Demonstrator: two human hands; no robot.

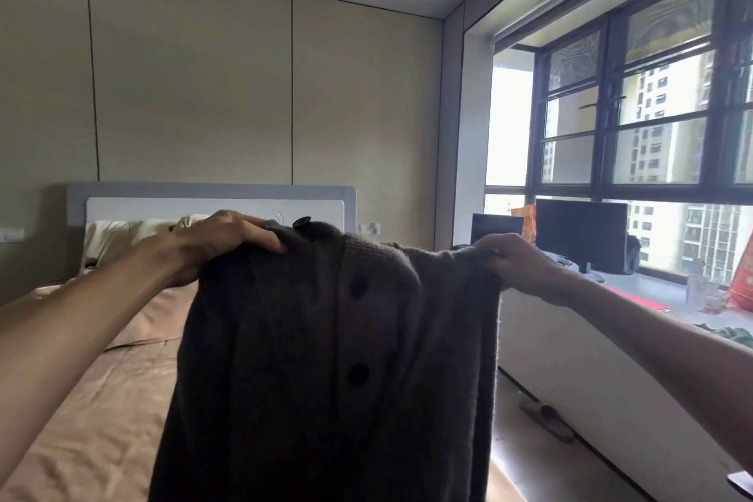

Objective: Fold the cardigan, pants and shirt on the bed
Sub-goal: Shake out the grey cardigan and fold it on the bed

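The bed (102, 399) is spread with a rumpled tan sheet (134, 342), and pale pillows (110, 240) lie at its far end against the white headboard (212, 196). Beside the bed, a grey window ledge (652, 300) carries a dark monitor (580, 232), a smaller dark screen (495, 228) just left of it, a clear glass piece (699, 289), a red cushion (741, 281) and some greenish cloth (729, 332). On the floor (529, 469) between bed and ledge lies a grey slipper (548, 418).
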